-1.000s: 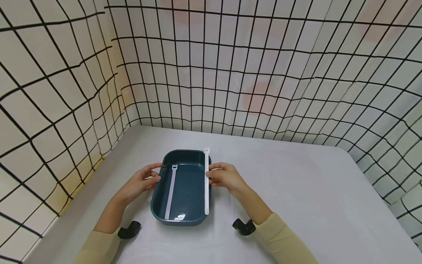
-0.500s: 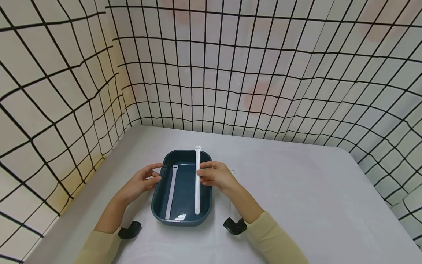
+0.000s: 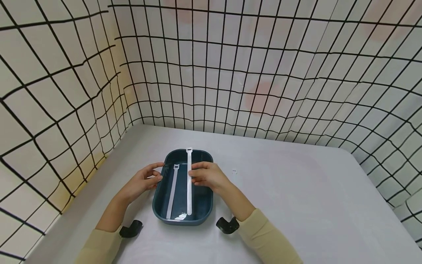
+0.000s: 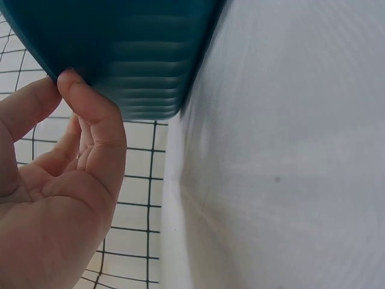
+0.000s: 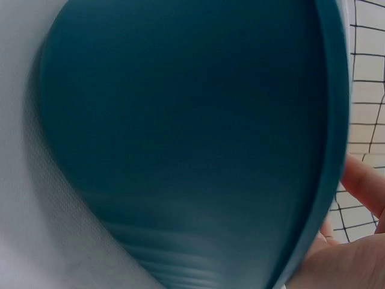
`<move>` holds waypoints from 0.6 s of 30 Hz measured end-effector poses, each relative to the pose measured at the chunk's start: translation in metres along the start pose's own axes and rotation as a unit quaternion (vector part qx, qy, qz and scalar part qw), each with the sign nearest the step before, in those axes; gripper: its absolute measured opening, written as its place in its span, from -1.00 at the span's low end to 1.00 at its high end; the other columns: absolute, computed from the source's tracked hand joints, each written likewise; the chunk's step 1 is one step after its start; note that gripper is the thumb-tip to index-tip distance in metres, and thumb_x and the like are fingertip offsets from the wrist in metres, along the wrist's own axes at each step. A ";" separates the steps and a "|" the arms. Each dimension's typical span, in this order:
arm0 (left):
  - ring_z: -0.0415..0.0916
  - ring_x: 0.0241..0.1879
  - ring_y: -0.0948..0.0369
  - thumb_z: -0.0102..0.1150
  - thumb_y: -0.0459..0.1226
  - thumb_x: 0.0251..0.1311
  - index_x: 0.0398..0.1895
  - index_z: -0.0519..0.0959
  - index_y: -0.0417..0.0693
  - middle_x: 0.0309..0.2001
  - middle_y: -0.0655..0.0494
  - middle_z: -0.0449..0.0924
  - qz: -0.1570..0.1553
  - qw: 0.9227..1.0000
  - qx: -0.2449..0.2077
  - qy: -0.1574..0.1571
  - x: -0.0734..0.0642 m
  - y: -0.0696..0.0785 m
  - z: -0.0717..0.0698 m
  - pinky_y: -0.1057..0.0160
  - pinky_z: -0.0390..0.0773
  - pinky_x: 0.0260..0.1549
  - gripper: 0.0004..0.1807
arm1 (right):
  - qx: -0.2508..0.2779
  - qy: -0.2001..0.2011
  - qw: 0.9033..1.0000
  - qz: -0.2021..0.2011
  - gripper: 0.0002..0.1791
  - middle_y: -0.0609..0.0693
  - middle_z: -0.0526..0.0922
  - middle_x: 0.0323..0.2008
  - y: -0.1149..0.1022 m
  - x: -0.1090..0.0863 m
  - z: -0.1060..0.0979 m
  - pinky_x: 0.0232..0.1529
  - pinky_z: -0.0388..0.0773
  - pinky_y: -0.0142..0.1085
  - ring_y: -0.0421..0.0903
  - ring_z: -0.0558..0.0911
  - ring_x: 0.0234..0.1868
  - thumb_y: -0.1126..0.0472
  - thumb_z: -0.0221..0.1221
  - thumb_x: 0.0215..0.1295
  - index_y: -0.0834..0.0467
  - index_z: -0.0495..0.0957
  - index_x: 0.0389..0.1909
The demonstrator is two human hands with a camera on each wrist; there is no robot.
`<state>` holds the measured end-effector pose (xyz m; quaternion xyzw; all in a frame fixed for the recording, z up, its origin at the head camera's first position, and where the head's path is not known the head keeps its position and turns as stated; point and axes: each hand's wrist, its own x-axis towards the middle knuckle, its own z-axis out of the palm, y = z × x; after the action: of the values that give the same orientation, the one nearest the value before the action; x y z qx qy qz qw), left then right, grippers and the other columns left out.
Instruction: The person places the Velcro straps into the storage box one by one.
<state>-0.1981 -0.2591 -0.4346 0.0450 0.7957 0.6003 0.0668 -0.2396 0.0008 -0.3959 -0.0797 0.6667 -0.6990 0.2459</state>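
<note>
A dark teal, rounded rectangular tray point(image 3: 189, 222) sits on the white table. My left hand point(image 3: 137, 184) pinches its left rim between thumb and finger; the left wrist view shows the fingertips on the edge of the tray point(image 4: 150, 48). Over the tray's middle, my right hand point(image 3: 209, 177) holds a white strap point(image 3: 189, 194) with a slotted head, its length running front to back. A second white slotted strap point(image 3: 172, 194) lies in the tray along the left side. In the right wrist view the tray point(image 5: 192, 120) hides the held strap and part of the hand.
To the tray's right, a faint pale strap point(image 3: 234, 174) lies on the white table point(image 3: 296, 190), partly behind the right forearm. Black wire mesh point(image 3: 230, 69) rises at the back and sides. Black elbow-shaped pieces point(image 3: 131, 229) sit at both wrists.
My right hand has carried the white strap leftward, from the tray's right rim to over its middle. The left hand keeps its place at the rim.
</note>
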 end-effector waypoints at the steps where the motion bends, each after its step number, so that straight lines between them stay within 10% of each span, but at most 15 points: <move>1: 0.48 -0.21 0.04 0.13 -0.30 0.36 0.43 0.23 -0.13 -0.15 -0.16 0.39 -0.001 1.000 0.001 0.001 0.000 0.000 0.000 0.25 0.56 -0.21 -0.40 | 0.001 -0.002 1.000 -0.001 -0.71 0.00 0.64 -0.43 0.000 0.000 0.002 -0.39 0.59 -0.38 -0.18 0.62 -0.51 0.38 0.26 0.23 0.37 0.51 -0.04; 18: 0.47 -0.21 0.05 0.13 -0.28 0.36 0.43 0.21 -0.12 -0.12 -0.16 0.37 -0.012 1.000 -0.005 -0.002 0.001 0.001 -0.001 0.25 0.55 -0.20 -0.38 | -0.032 0.034 0.998 0.048 -0.76 0.01 0.64 -0.53 0.018 0.021 0.027 -0.51 0.56 -0.43 -0.21 0.62 -0.58 0.41 0.28 0.20 0.40 0.54 -0.12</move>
<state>-0.1990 -0.2595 -0.4332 0.0361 0.7929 0.6036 0.0760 -0.2417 -0.0327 -0.4158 -0.0310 0.6997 -0.6672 0.2537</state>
